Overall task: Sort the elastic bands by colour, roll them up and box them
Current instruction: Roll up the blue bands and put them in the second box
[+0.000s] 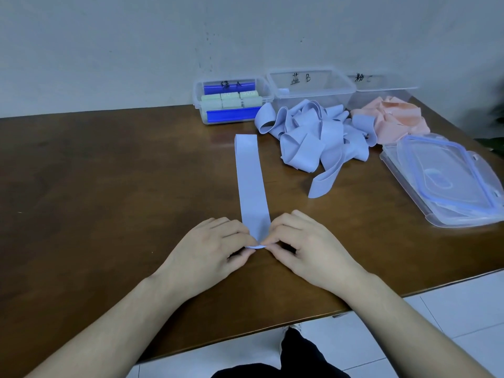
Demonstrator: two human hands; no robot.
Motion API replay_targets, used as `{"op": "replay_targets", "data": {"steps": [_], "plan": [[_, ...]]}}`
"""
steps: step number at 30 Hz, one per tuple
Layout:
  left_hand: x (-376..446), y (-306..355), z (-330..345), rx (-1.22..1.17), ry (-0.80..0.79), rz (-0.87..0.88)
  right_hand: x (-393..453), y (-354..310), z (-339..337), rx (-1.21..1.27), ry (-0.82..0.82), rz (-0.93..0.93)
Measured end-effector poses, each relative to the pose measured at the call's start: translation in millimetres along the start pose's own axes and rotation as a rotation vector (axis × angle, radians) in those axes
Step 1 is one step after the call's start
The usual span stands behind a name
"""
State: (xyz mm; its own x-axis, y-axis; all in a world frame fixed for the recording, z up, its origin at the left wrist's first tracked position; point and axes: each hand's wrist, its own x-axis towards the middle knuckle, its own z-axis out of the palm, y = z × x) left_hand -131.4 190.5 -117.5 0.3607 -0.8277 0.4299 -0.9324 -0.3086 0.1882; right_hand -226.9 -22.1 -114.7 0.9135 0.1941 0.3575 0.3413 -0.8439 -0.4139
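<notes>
Two hands, left hand (211, 245) and right hand (305, 245), pinch the near end of a blue elastic band (251, 181) laid flat on the bench (109, 173), starting its roll; uneven finger pressure could skew the coil or let it spring loose.

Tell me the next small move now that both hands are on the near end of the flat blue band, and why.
Probably roll the pinched end forward, away from the body. The blue band lies flat and straight on the table, and the left hand and right hand pinch only its near end, where a first small curl shows. The rest is still unrolled, and the middle box behind the blue pile looks empty.
</notes>
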Motion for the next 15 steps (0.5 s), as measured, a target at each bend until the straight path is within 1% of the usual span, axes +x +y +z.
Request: {"op": "replay_targets", "data": {"steps": [6,11,15], "plan": [[0.4,2.9,-3.7,-0.094,-0.031,-0.055,-2.7,-1.0,-1.2,0.112,-0.024,0.062],[0.1,2.5,-5.2,-0.151,-0.036,-0.058,-4.6,-1.5,-0.7,0.119,-0.007,0.029],[-0.1,2.0,-3.7,-0.189,-0.048,-0.077,-4.0,-1.1,-0.4,0.189,-0.007,0.065]]}}
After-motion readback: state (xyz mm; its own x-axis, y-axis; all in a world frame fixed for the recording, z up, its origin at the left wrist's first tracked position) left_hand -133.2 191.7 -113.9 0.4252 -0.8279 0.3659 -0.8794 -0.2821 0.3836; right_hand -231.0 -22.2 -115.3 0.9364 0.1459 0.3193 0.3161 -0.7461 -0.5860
